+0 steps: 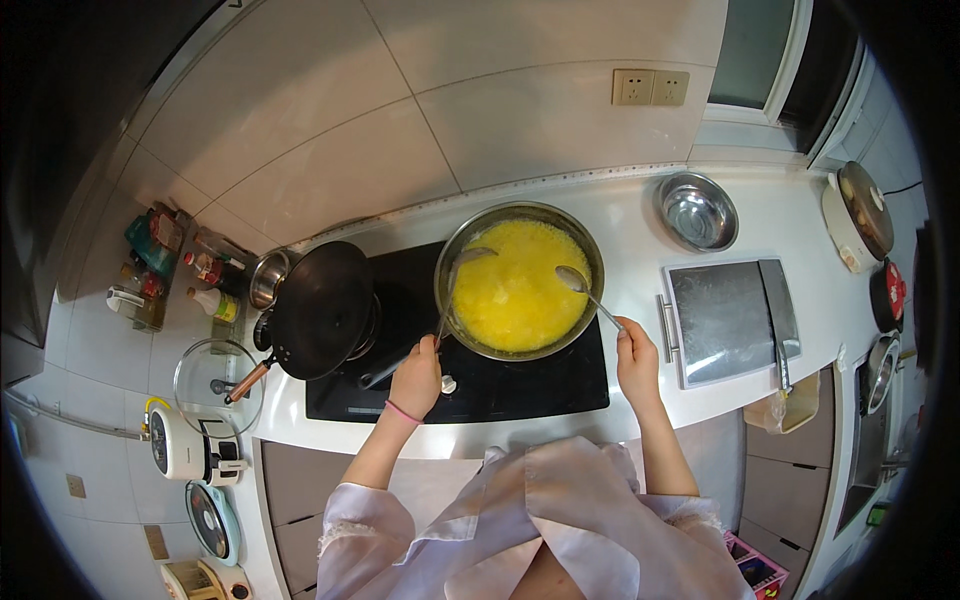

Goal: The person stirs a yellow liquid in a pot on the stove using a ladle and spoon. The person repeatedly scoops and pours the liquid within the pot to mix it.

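A wide steel pan (592, 330) holds bubbling yellow liquid (517, 285) and stands on the black glass cooktop (555, 390). My left hand (416, 375) grips the handle of a ladle (477, 255), whose head rests at the upper left of the liquid. Between the fingers of my right hand (637, 358) is the handle of a metal spoon (573, 279); its bowl lies over the liquid near the pan's right side. A second dark handle (379, 373) shows just left of my left hand; what it belongs to is hidden.
A black wok (326, 311) sits left of the pan. Bottles (214, 304) and a glass lid (217, 382) are further left. To the right are a steel bowl (697, 212), a cutting board (716, 319) with a cleaver (780, 307) on it, and an electric cooker (859, 217).
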{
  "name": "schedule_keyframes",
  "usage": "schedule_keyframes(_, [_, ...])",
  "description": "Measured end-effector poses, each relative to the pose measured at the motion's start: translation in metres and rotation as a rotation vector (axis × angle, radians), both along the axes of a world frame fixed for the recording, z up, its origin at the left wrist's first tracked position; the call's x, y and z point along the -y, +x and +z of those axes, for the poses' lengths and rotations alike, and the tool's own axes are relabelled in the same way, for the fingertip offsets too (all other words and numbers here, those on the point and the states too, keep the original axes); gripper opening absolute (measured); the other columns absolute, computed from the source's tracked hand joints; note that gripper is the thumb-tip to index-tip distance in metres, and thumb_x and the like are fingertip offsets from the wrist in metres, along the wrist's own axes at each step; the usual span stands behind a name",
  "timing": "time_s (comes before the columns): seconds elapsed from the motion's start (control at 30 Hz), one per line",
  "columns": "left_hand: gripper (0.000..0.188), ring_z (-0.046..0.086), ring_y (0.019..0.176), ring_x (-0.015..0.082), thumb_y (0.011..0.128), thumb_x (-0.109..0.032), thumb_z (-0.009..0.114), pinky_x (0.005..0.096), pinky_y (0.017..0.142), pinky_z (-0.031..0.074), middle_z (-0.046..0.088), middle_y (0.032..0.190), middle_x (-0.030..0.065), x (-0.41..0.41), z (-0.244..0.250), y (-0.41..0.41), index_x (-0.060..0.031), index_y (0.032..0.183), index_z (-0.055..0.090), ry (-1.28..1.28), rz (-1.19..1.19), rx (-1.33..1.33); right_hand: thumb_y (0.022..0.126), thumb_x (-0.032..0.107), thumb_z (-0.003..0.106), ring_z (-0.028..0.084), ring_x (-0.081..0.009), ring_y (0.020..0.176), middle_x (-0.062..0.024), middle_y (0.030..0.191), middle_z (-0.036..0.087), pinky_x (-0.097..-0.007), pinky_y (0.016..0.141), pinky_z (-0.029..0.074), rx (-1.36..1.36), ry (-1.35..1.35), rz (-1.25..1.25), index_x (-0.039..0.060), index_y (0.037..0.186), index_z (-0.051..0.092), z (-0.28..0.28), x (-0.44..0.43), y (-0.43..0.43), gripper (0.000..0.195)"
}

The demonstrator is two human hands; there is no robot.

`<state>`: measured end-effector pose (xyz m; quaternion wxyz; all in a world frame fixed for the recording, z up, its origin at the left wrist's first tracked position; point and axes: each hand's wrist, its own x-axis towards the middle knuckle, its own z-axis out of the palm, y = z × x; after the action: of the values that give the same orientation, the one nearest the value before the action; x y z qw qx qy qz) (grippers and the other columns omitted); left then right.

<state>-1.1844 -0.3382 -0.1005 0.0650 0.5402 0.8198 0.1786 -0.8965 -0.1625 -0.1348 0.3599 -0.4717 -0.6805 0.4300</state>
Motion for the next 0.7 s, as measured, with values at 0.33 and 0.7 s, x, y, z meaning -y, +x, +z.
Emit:
schedule_keyframes(0.33, [0.024,0.052,0.047,0.0119,0.096,-0.014,0.038,0.0265,0.042,0.043,0.059,0.075,0.0064,0.013,0.07,0.014,-0.0014,0.115,0.046,-0.49,0.08,0.715,0.092,0.008,0.047,0.048,-0.0141,0.058,-0.0097,0.068,0.055,-0.0282,0.056,0.041,-0.053,-0.024,-0.009,0.0003,0.109,0.061,-0.003,0.003,-0.001,0.024])
schedule_keyframes(0.7, [0.025,0.04,0.043,0.0053,0.1,-0.024,0.037,0.0209,0.038,0.034,0.048,0.072,0.0001,0.021,0.049,0.011,-0.0053,0.115,0.044,-0.476,0.031,1.364,0.093,0.007,0.046,0.043,-0.0096,0.056,-0.0042,0.064,0.05,-0.0256,0.052,0.037,-0.098,-0.044,-0.007,0.0003,0.109,0.061,-0.005,0.006,0.001,0.024])
